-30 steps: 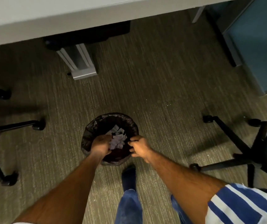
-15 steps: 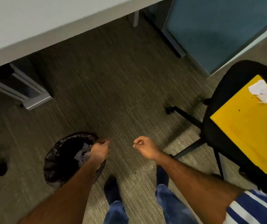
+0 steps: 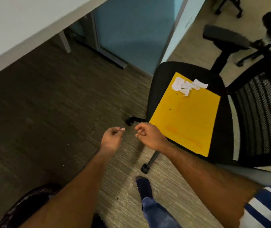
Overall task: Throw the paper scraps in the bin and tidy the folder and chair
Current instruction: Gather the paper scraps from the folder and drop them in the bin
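Scraps (image 3: 188, 86) top folder (image 3: 186, 116) on chair (image 3: 220, 129); both hands (image 3: 112, 139) (image 3: 149, 137) loosely curled, seemingly empty, over carpet (image 3: 49, 104).

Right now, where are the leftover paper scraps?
In the head view, upper right: the paper scraps lie on the far end of the yellow folder on the black chair seat.

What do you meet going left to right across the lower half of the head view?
bin → left hand → right hand → folder → chair back
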Tool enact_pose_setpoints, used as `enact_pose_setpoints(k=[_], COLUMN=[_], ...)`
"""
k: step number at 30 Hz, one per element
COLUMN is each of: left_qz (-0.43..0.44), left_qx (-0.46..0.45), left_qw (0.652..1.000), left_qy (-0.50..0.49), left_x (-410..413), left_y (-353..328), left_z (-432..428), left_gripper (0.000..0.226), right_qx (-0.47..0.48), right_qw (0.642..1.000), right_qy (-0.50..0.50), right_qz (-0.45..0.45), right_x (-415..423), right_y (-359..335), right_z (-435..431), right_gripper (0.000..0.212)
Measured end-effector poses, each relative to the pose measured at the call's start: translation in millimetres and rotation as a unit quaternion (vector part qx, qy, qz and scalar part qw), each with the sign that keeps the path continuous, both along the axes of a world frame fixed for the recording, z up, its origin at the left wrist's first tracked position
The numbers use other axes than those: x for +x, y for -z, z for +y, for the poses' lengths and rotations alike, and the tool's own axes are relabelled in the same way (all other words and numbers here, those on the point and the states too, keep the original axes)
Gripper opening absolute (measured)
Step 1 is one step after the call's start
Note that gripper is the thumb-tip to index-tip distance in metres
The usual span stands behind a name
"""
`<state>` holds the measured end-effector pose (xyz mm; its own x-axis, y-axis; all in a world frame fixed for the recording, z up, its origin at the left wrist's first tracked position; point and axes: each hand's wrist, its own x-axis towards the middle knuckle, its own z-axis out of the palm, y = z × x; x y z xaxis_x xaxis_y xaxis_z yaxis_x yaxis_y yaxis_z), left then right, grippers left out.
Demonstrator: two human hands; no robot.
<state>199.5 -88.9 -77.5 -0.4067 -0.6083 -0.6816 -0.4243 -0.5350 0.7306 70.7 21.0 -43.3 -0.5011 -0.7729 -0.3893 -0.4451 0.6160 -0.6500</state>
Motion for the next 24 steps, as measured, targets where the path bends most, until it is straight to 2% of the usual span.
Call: enact_pose_setpoints(k=[4, 7, 9, 11, 15, 22, 24], left_qz=[0.023, -0.011, -0.058, -0.073, -0.051, -0.015, -0.016], left_qx=[-0.019, -0.110, -0.240, -0.327, -0.326, -0.339, -0.373], left_qw=[0.999, 0.984, 0.929, 0.873, 0.866, 0.817, 0.795], left_qy=[0.028, 0.142, 0.276, 0.355, 0.376, 0.466, 0.478], left_x=[-58, -92, -112, -135, -188, -281, -302], left_y=[-26, -37, -41, -42, -43, -33, -29], left_z=[9, 11, 6, 5, 13, 11, 7], left_gripper=[0.016, 0.031, 0.042, 0.051, 0.062, 0.086, 0.093], right_qx=[-0.029, -0.032, -0.007, 0.025, 0.042, 0.086, 0.081], right_qw=[0.998, 0.995, 0.991, 0.984, 0.979, 0.963, 0.959], right_qy=[0.046, 0.059, 0.059, 0.055, 0.068, 0.098, 0.111], right_qz=[0.012, 0.068, 0.124, 0.166, 0.187, 0.235, 0.246], right_x=[-44, -85, -114, -140, -186, -261, -280], right_y=[-16, -24, -28, -29, -26, -4, 3], right_z=[9, 24, 36, 49, 69, 74, 70], right_gripper=[0.025, 0.028, 0.035, 0.044, 0.062, 0.090, 0.098])
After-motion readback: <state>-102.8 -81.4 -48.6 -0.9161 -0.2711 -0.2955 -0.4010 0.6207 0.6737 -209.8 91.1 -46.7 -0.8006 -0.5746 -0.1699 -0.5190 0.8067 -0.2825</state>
